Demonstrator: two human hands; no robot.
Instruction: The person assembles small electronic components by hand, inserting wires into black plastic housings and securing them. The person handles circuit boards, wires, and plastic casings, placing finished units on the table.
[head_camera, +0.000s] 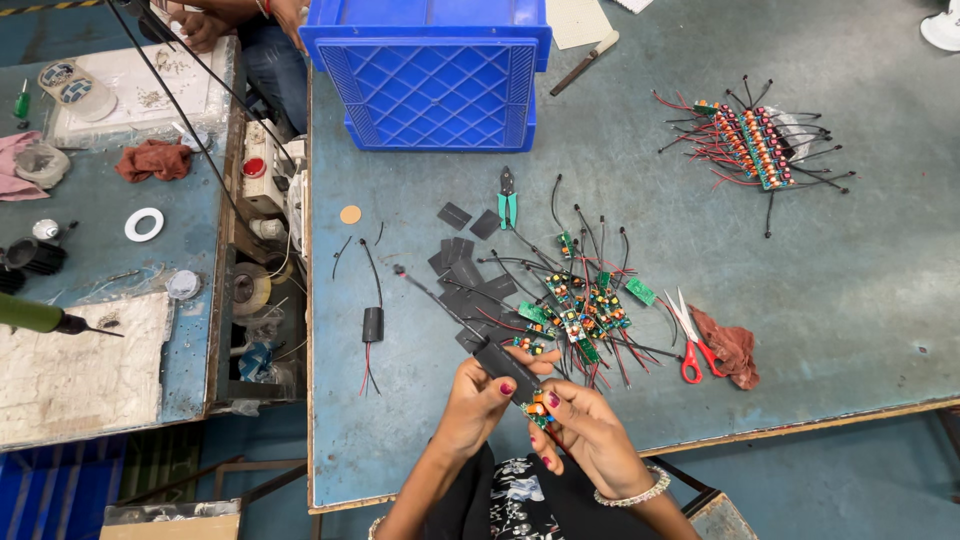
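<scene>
Left hand (478, 398) closed around a black sleeve (507, 358), thumb and fingers pinching it near the front edge of the bench (850, 280). Right hand (590, 425) gripping a small green circuit board (540, 408) with orange and blue parts, held at the lower end of the sleeve and touching it. Both held just above the bench edge, close to the body.

Just beyond the hands, a loose pile of circuit boards (580, 305) with red and black wires, lying among flat black sleeve pieces (462, 262). Right of the pile, red-handled scissors (690, 345) beside a crumpled reddish rag (730, 345). Behind the pile, teal-handled pliers (508, 200) and a small tan disc (350, 214). Left of the hands, one finished black-sleeved unit (372, 324) with wires out both ends, well apart from the pile. At the far right, a neat row of boards (752, 145) with wires fanning outward. At the back, a blue plastic crate (430, 70).

On the neighbouring bench at left: a white tape ring (145, 224), a brown cloth (153, 160), a green-handled tool (45, 318). Another person's hand (200, 25) at the top left corner.
</scene>
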